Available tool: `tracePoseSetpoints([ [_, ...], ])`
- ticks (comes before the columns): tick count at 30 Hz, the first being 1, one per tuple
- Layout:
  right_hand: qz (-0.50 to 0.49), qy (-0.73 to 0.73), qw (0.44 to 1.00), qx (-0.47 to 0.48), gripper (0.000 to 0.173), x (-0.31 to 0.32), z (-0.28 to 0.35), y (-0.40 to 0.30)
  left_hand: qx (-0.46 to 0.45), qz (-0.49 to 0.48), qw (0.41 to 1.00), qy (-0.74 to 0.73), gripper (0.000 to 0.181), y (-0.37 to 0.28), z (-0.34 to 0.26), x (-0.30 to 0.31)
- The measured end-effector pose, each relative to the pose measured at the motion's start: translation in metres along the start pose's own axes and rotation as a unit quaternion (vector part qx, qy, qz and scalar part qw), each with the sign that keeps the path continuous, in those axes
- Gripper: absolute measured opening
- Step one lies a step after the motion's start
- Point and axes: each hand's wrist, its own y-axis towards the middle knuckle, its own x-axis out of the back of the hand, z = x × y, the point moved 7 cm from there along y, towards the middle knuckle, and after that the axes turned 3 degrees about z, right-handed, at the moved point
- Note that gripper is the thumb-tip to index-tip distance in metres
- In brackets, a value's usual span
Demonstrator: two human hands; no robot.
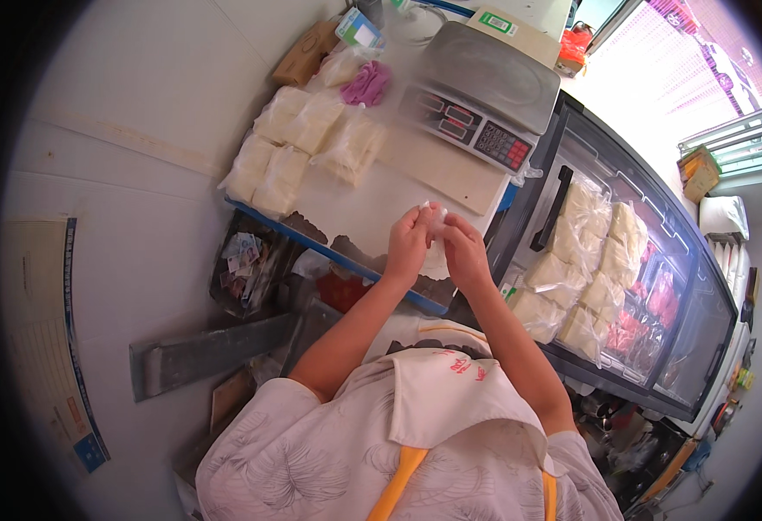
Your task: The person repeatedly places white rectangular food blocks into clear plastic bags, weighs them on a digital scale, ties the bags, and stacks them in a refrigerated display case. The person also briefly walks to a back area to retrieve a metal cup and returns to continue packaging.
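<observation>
My left hand (pixel 412 238) and my right hand (pixel 464 247) meet over the near part of the white tabletop (pixel 387 202), fingertips close together. Between them they pinch a clear plastic bag (pixel 439 225), whose thin film hangs below the fingers; whether anything is in it cannot be told. To their left lie several clear bags of pale yellowish blocks (pixel 280 179), packed side by side, and one more such bag (pixel 350 146) rests nearer the middle. Beyond my hands stands a digital weighing scale (pixel 491 78) with a bare metal pan and a keypad. A crumpled pink cloth (pixel 366 83) lies left of the scale.
On the right, a glass-topped chest freezer (pixel 641 260) shows stacked bagged blocks (pixel 583 241) and pink packages. A cardboard box (pixel 306 52) stands at the back left. An open container with banknotes (pixel 243 254) sits below the table's blue edge (pixel 335 255). A wall is close on the left.
</observation>
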Motion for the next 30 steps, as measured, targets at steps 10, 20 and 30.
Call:
tracePoseSetpoints([
  [10, -0.18, -0.164, 0.97, -0.009, 0.025, 0.028, -0.007, 0.002, -0.143, -0.044, 0.979, 0.14, 0.024, -0.014, -0.013, -0.004],
  [20, 0.07, -0.382, 0.92, -0.057, 0.024, 0.006, 0.018, -0.004, -0.151, -0.048, 0.98, 0.123, 0.023, -0.008, -0.016, 0.012],
  [30, 0.021, -0.475, 0.869, 0.138, 0.031, -0.023, 0.047, -0.019, -0.068, -0.023, 0.99, 0.121, 0.03, 0.001, -0.009, 0.017],
])
